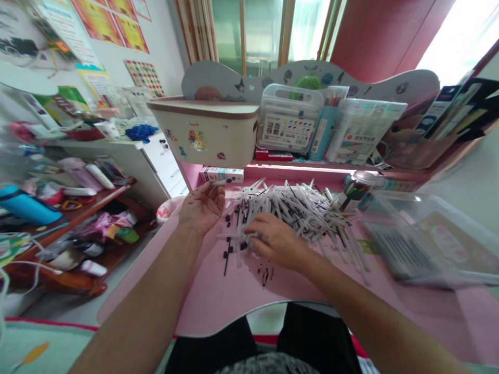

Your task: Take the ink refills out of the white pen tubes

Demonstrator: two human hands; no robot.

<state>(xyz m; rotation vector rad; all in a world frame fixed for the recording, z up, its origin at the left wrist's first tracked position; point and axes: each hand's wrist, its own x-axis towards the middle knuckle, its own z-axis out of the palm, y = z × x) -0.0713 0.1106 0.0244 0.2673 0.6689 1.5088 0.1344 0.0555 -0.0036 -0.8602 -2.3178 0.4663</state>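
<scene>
Pinching a tube (220,183) above the table (218,301) in my left grip (208,200), I curl my right grip (259,236), its hold unclear, at the tube pile (300,208); rightward, a clear bin (405,204) holds grey sticks (405,252).

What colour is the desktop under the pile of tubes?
The desktop is pink, best seen in the head view.

Tubes (290,208) lie on the desk (210,304), left of the box (436,228).

Bare forearms (152,291), black legwear (218,347), mottled grey top (268,363), dark smudges (191,196) on left grip (205,209)
</scene>
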